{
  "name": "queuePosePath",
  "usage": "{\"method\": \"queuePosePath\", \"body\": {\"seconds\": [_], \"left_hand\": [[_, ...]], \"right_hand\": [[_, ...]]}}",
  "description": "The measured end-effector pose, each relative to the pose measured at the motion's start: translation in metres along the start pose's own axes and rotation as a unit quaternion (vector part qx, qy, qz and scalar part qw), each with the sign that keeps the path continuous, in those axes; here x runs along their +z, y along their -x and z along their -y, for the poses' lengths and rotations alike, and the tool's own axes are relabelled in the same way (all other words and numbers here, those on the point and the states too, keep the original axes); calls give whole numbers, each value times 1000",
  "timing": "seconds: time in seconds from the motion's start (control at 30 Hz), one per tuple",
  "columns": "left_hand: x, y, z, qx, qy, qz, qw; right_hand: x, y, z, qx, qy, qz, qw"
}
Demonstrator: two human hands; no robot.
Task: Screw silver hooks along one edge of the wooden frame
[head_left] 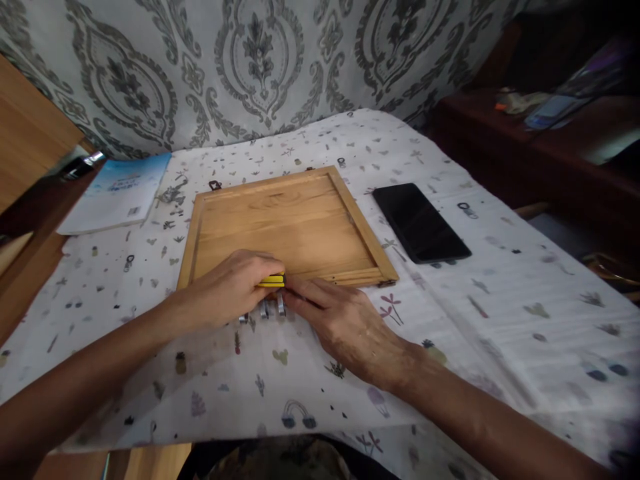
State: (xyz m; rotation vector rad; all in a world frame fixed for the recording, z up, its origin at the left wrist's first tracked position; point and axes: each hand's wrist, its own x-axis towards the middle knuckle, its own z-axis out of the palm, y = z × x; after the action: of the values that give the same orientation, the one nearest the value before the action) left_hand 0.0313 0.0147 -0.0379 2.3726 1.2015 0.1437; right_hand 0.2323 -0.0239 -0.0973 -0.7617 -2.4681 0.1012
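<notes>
Hands (345,320) at yellow piece (271,281) by wooden panel (280,227)

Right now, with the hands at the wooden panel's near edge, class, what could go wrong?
The right hand is close to the yellow object in the left hand, so a slip might nip a hand. The wooden panel lies on a cloth that could bunch under pushing. The dark-screened device lies just right of the panel; a sideways shove might bump it.
</notes>
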Motion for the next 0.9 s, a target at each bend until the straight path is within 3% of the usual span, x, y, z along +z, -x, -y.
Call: {"method": "queuePosePath", "body": {"seconds": [0.3,0.37,0.47,0.53,0.6,0.67,0.73,0.9], "left_hand": [[-4,8,3,4,20,-12,1000],[-12,15,4,-9,28,-48,998],[-29,25,1,-40,44,-156,986],[-38,28,-5,-5,134,-252,958],[-42,26,-16,53,292,-314,902],[-40,20,-29,75,439,-325,834],[-33,13,-41,51,512,-330,791],[-13,-6,-48,65,563,-313,762]], "right_hand": [[1,2,-1,-3,4,-5,1000],[1,2,-1,-7,1,-5,1000],[1,2,-2,-13,6,-10,1000],[2,2,-2,-11,9,-13,1000],[3,3,-3,-5,9,-7,1000],[3,3,-3,-1,10,1,1000],[4,3,-3,-3,14,2,1000],[4,2,-3,-12,19,-14,1000]]}}
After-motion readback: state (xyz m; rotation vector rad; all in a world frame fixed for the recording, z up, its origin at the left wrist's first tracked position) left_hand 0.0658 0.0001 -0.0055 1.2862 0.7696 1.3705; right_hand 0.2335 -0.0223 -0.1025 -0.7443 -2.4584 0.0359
